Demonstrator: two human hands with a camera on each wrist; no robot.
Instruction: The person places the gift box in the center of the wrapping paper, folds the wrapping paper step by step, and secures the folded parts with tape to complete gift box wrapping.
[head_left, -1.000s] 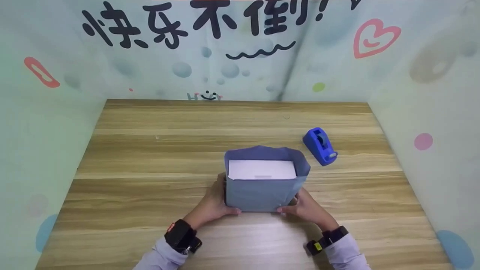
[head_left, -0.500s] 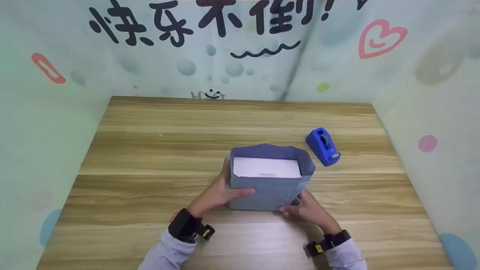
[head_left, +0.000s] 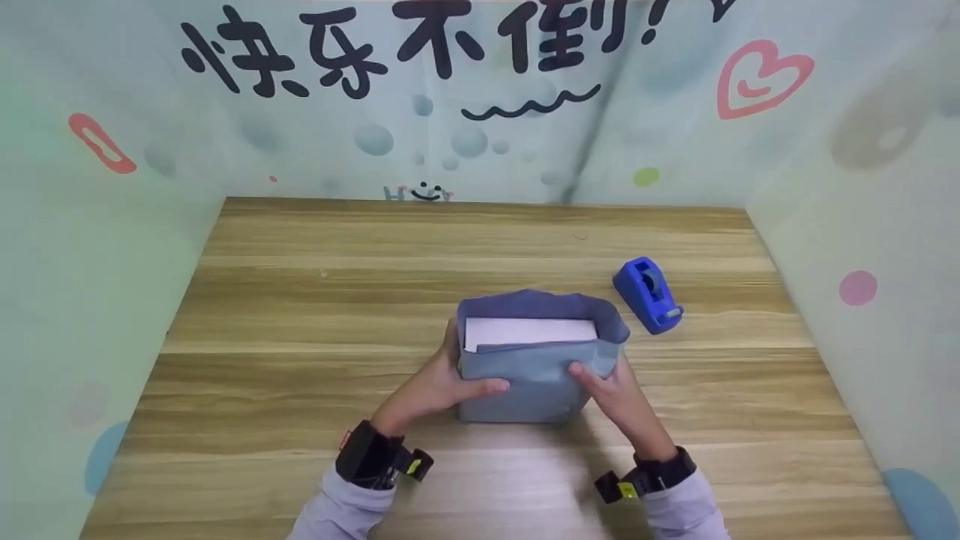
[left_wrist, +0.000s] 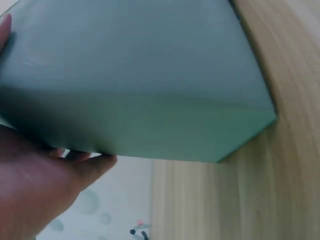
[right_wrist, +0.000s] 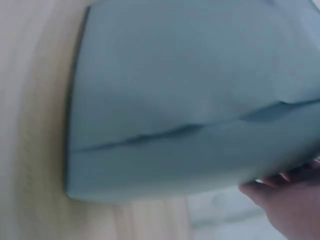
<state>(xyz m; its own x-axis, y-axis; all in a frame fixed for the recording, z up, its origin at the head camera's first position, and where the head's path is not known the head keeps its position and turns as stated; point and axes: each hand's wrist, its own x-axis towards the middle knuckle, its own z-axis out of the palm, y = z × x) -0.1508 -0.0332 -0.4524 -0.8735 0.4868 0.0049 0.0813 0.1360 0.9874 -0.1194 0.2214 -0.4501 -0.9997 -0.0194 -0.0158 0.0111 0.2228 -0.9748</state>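
A white box point(head_left: 531, 331) stands upright inside blue-grey wrapping paper point(head_left: 517, 403), whose upper edge is open and rises around the box. My left hand point(head_left: 442, 379) grips the left side, thumb across the front and fingers along the side and behind. On the right, my right hand point(head_left: 619, 390) grips the paper higher up, its thumb pressing the front near the upper corner. The front paper edge bows over part of the box top. A long, slightly gaping paper fold point(right_wrist: 170, 134) runs along the side in the right wrist view.
A blue tape dispenser point(head_left: 649, 296) lies behind and to the right of the wrapped box. The wooden table point(head_left: 315, 315) meets a printed cloth backdrop point(head_left: 300, 150) at the back, with cloth walls on both sides.
My left thumb has moved up from the bottom edge onto the front. My right hand has risen from the lower corner to the upper right, and the front paper edge now bows inward.
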